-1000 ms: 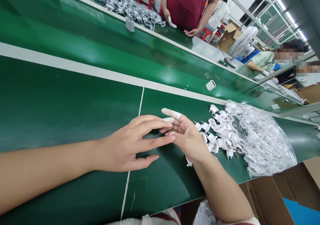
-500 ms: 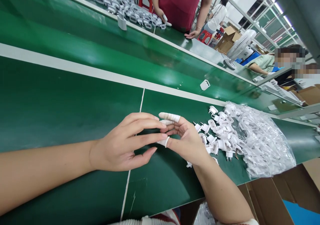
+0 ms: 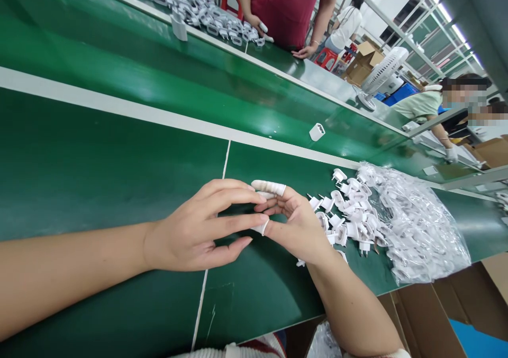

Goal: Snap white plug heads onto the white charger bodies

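My left hand (image 3: 206, 228) is held over the green table with its fingers stretched out and apart; no object shows in it. Its fingertips meet the fingers of my right hand (image 3: 297, 223). That hand is turned palm inward, fingers loosely spread, and nothing is visible in it. White finger cots (image 3: 273, 188) cover its thumb and at least two fingers. Just beyond the right hand lies a loose pile of white plug pieces with metal pins (image 3: 353, 209). It spills from a clear plastic bag (image 3: 424, 231) full of similar pieces.
Behind a pale rail (image 3: 159, 119) runs a green conveyor belt (image 3: 222, 93), carrying a white charger housing (image 3: 317, 132) and another housing (image 3: 179, 25). Across it stands a person in a red shirt (image 3: 293, 8) beside heaped white parts (image 3: 206, 16). Cardboard boxes (image 3: 428, 321) are at lower right.
The white housings on the belt have shifted left. My hands have barely moved. At the far right, a co-worker's gloved hand has reached forward.
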`<state>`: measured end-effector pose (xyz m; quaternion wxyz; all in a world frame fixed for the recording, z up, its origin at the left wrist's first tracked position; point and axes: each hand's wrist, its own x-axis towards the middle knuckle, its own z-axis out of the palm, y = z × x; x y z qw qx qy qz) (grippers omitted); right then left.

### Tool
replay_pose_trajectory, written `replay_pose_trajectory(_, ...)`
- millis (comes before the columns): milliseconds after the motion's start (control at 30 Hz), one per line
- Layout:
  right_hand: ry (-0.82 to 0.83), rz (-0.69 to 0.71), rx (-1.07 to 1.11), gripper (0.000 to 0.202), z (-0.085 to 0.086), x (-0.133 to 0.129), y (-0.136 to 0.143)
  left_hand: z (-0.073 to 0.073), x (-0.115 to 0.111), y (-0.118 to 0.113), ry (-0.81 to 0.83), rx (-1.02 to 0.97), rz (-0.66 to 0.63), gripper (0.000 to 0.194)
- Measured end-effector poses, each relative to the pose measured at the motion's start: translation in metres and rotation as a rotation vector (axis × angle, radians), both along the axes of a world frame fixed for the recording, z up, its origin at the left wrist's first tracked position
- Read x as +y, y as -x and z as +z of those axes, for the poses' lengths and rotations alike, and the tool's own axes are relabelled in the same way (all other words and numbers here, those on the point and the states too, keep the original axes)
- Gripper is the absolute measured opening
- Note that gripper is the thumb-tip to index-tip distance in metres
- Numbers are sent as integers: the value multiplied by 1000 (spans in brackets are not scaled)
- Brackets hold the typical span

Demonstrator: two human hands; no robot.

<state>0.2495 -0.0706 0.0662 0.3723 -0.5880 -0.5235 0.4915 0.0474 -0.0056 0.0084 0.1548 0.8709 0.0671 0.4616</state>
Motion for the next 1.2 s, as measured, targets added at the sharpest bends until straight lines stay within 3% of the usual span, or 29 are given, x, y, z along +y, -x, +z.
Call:
replay_pose_trajectory(533, -30, 10, -4, 60, -4, 0, -1, 3, -1, 1, -23, 49, -49, 39)
replay_pose_trajectory(900, -30, -5, 2, 55, -2, 0, 4, -2, -1, 2, -3, 118, -49, 50)
replay_pose_trajectory(1033, -34, -10, -3, 54, -5, -1, 7, 0, -3, 2, -35, 155, -46, 52)
replay_pose_trajectory(1200, -48, -16, -20, 54, -16, -1, 7, 1, -4, 3, -170, 190, 53, 55)
